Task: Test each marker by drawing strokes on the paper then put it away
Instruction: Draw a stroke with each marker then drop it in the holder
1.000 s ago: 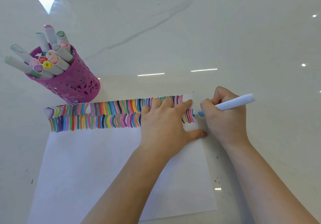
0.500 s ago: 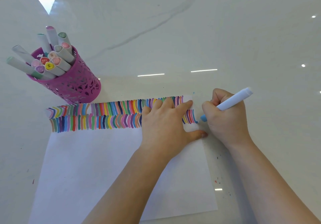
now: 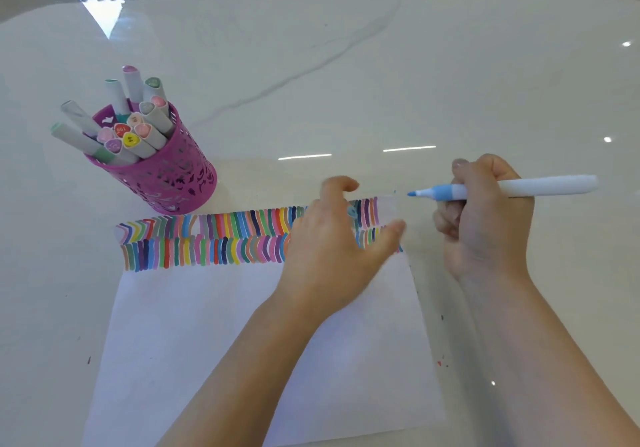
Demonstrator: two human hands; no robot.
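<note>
- Two bare hands are over a glossy white marble-look table [image 3: 346,75], both at the far right corner of a white sheet of paper [image 3: 242,349].
- The right hand [image 3: 485,228] has its fingers curled round a white-barrelled marker with a blue collar and blue tip [image 3: 540,186].
- The marker lies almost level. Its uncapped tip points left and sits just off the paper's top right corner, clear of the sheet.
- The left hand [image 3: 332,252] is blurred above the right end of the sheet, with its fingers bent and its thumb stretched to the right.
- A small pale blue patch shows by the left hand's fingers, and I cannot tell whether that hand holds anything.
- Two rows of short strokes in many colours [image 3: 214,235] run along the paper's top edge, partly hidden by the left hand.
- A pink perforated metal cup [image 3: 180,179] stands just beside the paper's top left corner, holding many capped grey-white markers [image 3: 138,138] leaning at angles.
</note>
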